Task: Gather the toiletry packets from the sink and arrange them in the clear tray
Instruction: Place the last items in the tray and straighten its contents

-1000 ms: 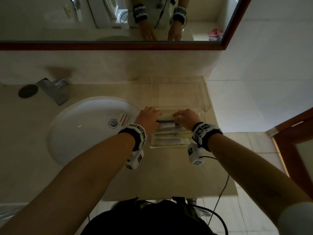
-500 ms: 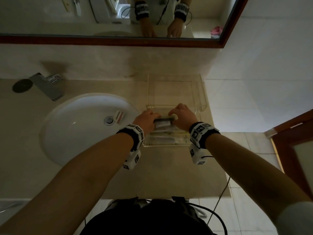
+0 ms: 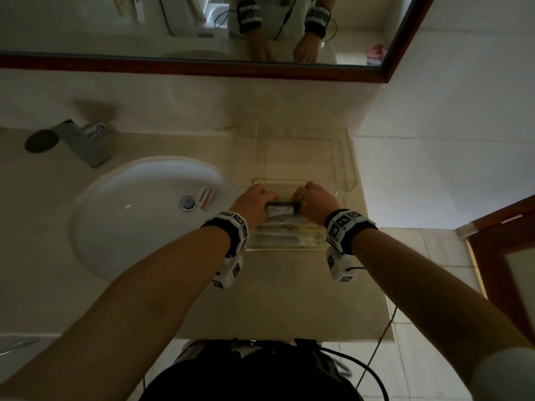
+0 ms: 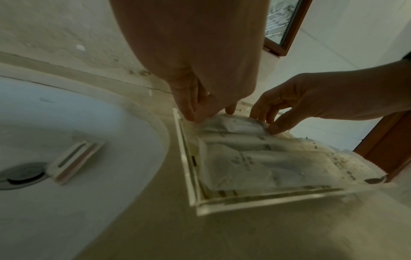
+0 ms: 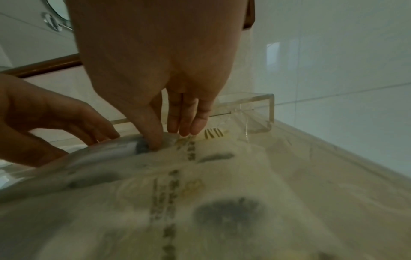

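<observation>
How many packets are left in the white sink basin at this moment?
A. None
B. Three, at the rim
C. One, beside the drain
C: a single packet lies in the sink beside the drain, while both hands work at the clear tray.

No legible text anywhere; packets (image 5: pixel 200 176) in the clear tray (image 4: pixel 255 200) carry rows of dark printed characters, too blurred to read; wristbands (image 3: pixel 344 224) show black-and-white marker patterns only, no readable characters.
</observation>
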